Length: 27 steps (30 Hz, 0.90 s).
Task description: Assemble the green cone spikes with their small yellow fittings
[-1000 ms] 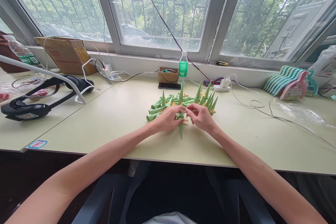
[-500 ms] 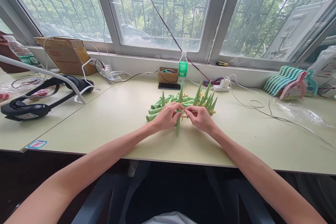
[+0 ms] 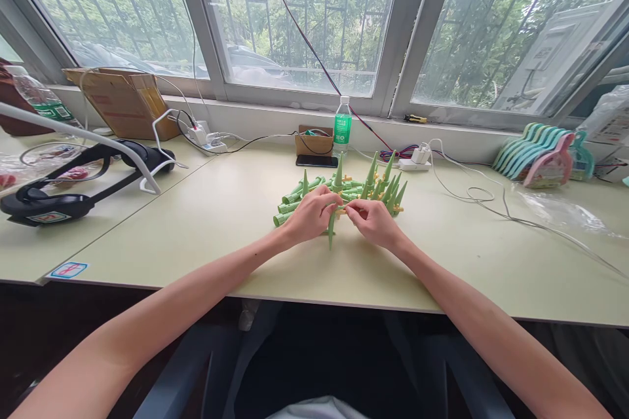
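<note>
My left hand [image 3: 313,215] is closed in a pinch on a green pointed plastic piece [image 3: 331,237], whose tip points down towards the table. Across from it, the fingertips of my right hand [image 3: 376,222] are pinched at a small yellow peg [image 3: 343,212] that meets the green piece. Part of the joint is covered by my fingers. Just behind both hands lies a cluster of green tubes [image 3: 284,218] and upright green cones [image 3: 371,177], with yellow pegs [image 3: 400,209] at its right side.
Behind the cluster are a phone [image 3: 317,161], a small cardboard box [image 3: 314,143] and a water bottle [image 3: 343,126]. A black headset [image 3: 49,203] lies at left. White cables [image 3: 506,213] and a row of teal and pink plastic items [image 3: 540,154] are at right.
The green pointed piece has turned and risen slightly, its tip shifting a little left. More of the yellow peg shows between my hands. Both hands remain in nearly the same place.
</note>
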Available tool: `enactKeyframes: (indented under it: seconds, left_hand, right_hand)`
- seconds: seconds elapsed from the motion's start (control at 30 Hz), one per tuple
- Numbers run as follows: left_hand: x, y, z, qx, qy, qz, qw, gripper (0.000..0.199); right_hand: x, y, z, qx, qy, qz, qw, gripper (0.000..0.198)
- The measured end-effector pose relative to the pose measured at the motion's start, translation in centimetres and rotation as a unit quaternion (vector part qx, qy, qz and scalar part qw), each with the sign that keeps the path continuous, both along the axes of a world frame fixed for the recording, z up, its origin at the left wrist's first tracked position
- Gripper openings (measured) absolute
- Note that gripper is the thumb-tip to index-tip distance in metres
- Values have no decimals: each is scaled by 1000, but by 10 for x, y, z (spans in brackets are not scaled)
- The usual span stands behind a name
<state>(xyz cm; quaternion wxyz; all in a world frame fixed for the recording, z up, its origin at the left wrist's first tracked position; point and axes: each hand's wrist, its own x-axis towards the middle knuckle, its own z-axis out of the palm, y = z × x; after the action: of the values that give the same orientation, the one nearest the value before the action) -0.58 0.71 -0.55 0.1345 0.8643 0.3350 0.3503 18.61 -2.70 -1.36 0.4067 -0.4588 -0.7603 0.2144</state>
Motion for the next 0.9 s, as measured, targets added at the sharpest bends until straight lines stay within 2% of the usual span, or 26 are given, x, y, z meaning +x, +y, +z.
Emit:
enactKeyframes:
  seconds: [0.33,0.9]
  left_hand:
    - [-1,0,1,8,-5,20,1000,23]
    - [-1,-1,3,13,1,21,1000,22]
  right_hand:
    - [0,-1,0,-10,-7,26,1000,33]
    - [1,1,-2,9,18,-14,1000,32]
